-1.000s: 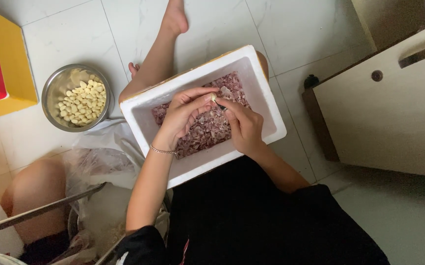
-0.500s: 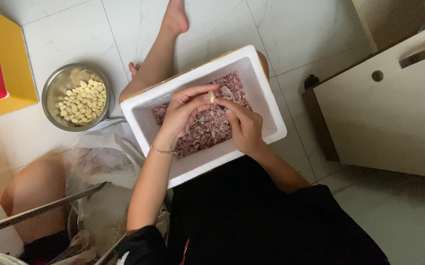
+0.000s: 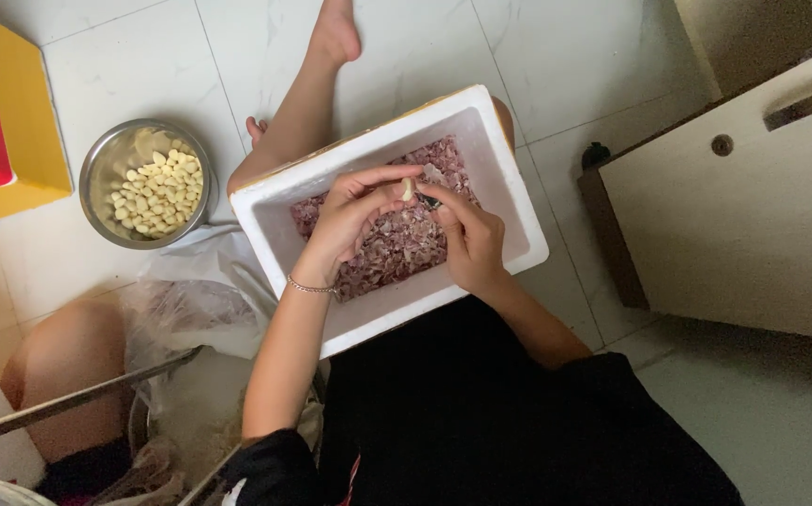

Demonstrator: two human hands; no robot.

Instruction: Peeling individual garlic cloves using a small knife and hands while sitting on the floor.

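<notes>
Both hands stay over the white box (image 3: 509,201) of purple skins, the left hand (image 3: 350,230) and right hand (image 3: 469,239) still pinching one pale garlic clove (image 3: 408,189), so peeling goes on.

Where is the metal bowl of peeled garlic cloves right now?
In the head view the metal bowl sits on the floor tiles at upper left, between the yellow box and the white foam box, beyond the left hand.

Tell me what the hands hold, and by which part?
The left hand pinches a pale garlic clove by its lower end; the right hand touches it, its hold unclear.
</notes>
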